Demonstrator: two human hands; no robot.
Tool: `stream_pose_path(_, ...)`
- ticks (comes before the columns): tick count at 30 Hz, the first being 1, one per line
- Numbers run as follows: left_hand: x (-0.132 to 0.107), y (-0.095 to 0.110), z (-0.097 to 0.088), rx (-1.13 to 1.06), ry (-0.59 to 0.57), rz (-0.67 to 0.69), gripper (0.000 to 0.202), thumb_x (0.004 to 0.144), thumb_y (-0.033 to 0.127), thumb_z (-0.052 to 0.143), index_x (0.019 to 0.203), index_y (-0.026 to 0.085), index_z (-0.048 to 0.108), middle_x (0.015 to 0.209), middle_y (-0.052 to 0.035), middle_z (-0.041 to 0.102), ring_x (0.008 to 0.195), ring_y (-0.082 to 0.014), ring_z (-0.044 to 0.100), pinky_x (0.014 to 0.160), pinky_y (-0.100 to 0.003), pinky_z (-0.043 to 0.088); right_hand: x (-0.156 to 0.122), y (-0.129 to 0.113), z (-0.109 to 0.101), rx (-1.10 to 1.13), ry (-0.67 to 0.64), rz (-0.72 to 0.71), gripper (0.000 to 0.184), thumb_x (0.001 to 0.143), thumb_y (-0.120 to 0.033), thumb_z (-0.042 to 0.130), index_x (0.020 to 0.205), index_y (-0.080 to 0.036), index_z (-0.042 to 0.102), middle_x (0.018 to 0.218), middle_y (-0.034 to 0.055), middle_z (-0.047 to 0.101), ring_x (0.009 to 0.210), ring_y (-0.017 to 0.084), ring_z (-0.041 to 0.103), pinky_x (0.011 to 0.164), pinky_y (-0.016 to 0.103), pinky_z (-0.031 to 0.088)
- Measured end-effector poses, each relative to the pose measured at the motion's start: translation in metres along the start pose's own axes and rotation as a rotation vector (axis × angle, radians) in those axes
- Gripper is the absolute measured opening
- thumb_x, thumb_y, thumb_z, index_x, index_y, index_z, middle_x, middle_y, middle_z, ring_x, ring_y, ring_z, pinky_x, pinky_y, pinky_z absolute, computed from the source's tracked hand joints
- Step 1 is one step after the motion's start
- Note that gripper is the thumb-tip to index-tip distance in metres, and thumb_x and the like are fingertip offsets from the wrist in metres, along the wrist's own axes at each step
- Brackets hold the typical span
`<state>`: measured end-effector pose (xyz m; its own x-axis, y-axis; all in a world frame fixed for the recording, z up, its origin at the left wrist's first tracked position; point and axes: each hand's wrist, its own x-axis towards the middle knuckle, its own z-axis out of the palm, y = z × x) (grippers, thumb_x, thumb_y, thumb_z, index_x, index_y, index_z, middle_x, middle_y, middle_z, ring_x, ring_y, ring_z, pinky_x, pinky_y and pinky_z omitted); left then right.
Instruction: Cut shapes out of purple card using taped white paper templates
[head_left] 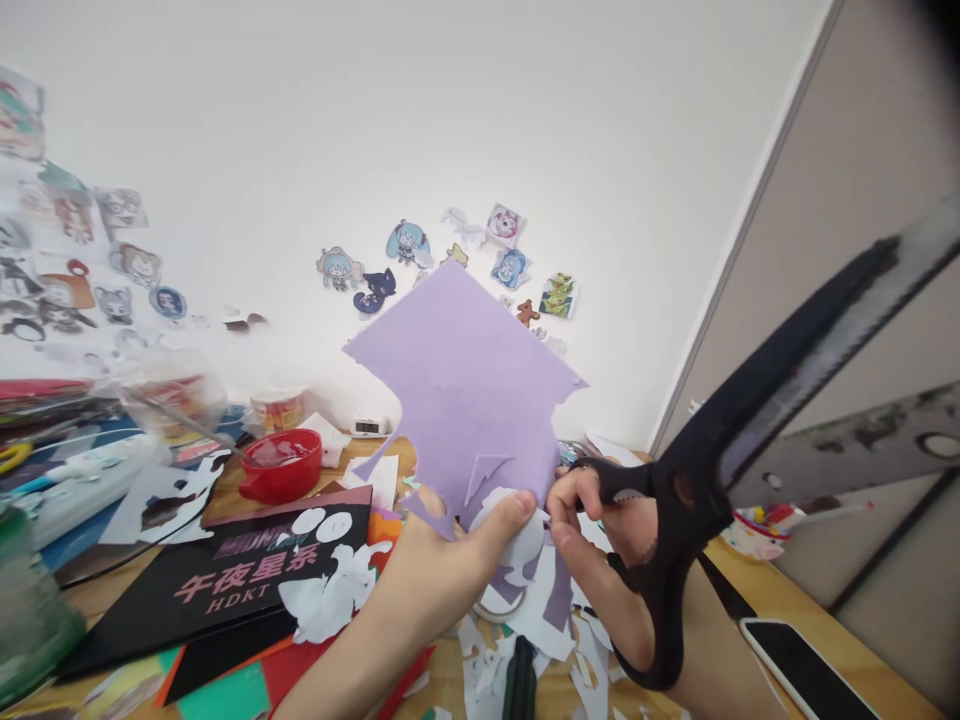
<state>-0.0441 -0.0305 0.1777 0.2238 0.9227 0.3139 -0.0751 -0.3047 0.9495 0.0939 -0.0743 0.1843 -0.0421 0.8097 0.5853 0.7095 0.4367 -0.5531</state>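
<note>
My left hand pinches a light purple sheet at its lower edge, thumb in front. The sheet stands upright and has curved bites cut from its sides. A white paper cutout lies against the sheet's lower part under my left thumb. Black-handled scissors hang on my right hand, their handle loops around its fingers. Their blades are spread and point up and right, away from the sheet. My right fingertips are close to the cutout's right edge; whether they touch it I cannot tell.
A black folder with pink lettering lies at left, bearing white paper cutouts. Behind it stands a red bowl. Paper scraps and a dark green-handled tool lie in front. A phone rests at right.
</note>
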Motion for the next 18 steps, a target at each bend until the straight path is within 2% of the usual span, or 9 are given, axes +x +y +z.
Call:
stream_pose_path(4,0.0028,-0.0004,-0.0016,-0.037,-0.070,0.065,0.012,0.076,0.031,0.059,0.078,0.021,0.066,0.095,-0.0022,0.069,0.092,-0.0164,0.062,0.084,-0.025,0.047,0.0028,0.0008,0.0007,-0.004,-0.021,-0.036,0.018,0.081,-0.024,0.043,0.071,-0.021,0.029,0.062,-0.0036,0.037,0.052,0.009,0.039,0.042,0.020,0.034)
stream_pose_path(6,0.0034,-0.0015,-0.0024,-0.050,-0.074,0.075,0.014,0.076,0.029,0.060,0.088,0.023,0.066,0.101,-0.0010,0.068,0.098,-0.0155,0.060,0.090,-0.025,0.044,0.0035,0.0012,0.0012,0.043,-0.032,-0.028,0.019,0.081,-0.022,0.043,0.071,-0.021,0.028,0.062,-0.0040,0.036,0.050,0.008,0.037,0.041,0.020,0.034)
stream_pose_path(9,0.0032,-0.0031,-0.0040,-0.064,-0.084,0.033,0.020,0.077,0.029,0.060,0.095,0.023,0.065,0.100,-0.0013,0.068,0.097,-0.0158,0.059,0.091,-0.027,0.043,0.0020,0.0012,0.0008,0.119,-0.082,0.011,0.017,0.082,-0.020,0.043,0.072,-0.021,0.029,0.064,-0.0036,0.035,0.048,0.008,0.034,0.039,0.021,0.031)
stream_pose_path(13,0.0007,-0.0004,-0.0066,-0.095,-0.122,0.005,0.020,0.076,0.034,0.061,0.089,0.020,0.066,0.095,-0.0039,0.069,0.093,-0.0183,0.060,0.087,-0.029,0.046,-0.0005,0.0040,-0.0016,0.207,-0.064,0.027,0.015,0.082,-0.020,0.043,0.072,-0.021,0.032,0.066,-0.0020,0.034,0.052,0.010,0.031,0.042,0.023,0.027)
stream_pose_path(18,-0.0020,0.0066,-0.0072,-0.049,-0.016,-0.053,0.025,0.071,0.035,0.066,0.090,0.019,0.066,0.083,-0.0052,0.071,0.093,-0.0210,0.062,0.084,-0.029,0.049,0.0006,0.0051,-0.0036,0.365,-0.091,-0.026,0.021,0.084,-0.026,0.045,0.072,-0.022,0.028,0.067,-0.0018,0.040,0.058,0.012,0.037,0.051,0.026,0.030)
